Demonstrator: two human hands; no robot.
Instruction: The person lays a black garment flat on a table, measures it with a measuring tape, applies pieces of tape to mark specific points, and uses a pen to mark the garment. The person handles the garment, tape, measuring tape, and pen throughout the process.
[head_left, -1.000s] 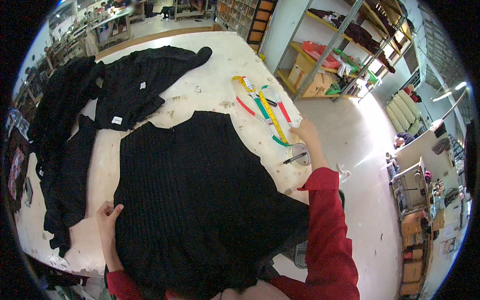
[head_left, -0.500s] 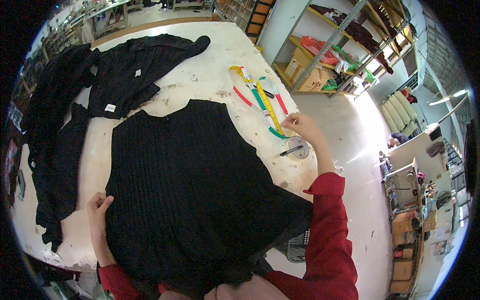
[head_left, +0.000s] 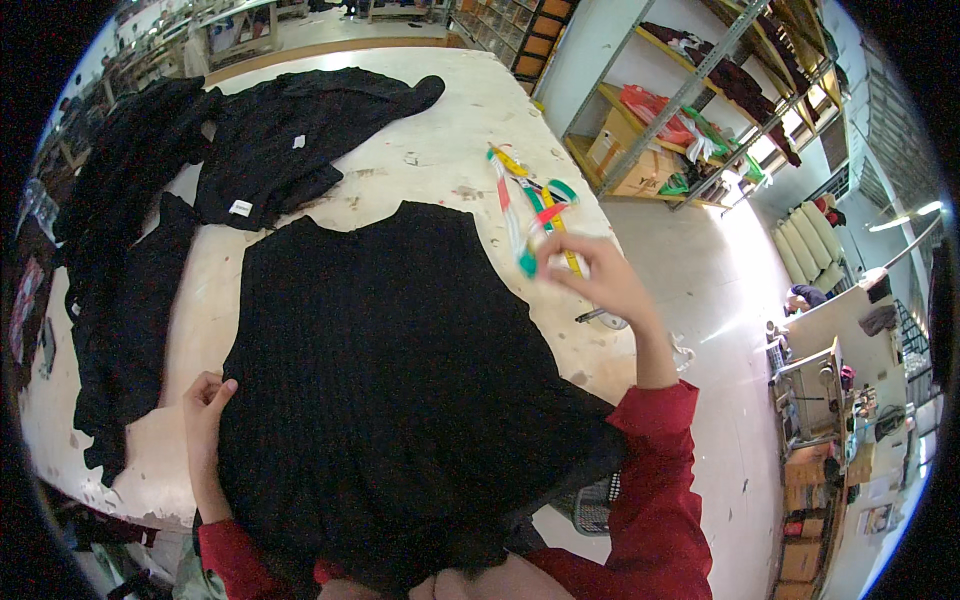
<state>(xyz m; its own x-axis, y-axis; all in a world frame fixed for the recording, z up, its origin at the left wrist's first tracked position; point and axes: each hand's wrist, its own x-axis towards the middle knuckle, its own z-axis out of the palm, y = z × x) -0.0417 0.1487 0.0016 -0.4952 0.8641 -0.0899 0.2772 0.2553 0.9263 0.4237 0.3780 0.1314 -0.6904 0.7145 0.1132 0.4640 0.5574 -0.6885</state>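
A black ribbed knit garment (head_left: 390, 360) without visible sleeves lies spread in front of me. At its left edge, my left hand (head_left: 208, 410) pinches the cloth between thumb and fingers. To the right of the garment, my right hand (head_left: 600, 285) is closed at the tape measure (head_left: 548, 215), a band with white, green, yellow and red stretches. The tape is smeared by motion close to my fingertips and lies in loops on the table. Beneath that hand a black pen (head_left: 592, 314) rests by a partly hidden round roll (head_left: 612, 320).
More black garments (head_left: 280, 140) with small white labels lie across the left of the pale, worn table (head_left: 450, 120). Metal shelves (head_left: 660, 110) with a carton and bags stand beyond its right side. A dark plastic basket (head_left: 592, 508) sits below the near right edge.
My right hand has come nearer and left, and the tape measure has shifted and bunched with it. My left hand stays on the garment's edge. The whole view has swung slightly.
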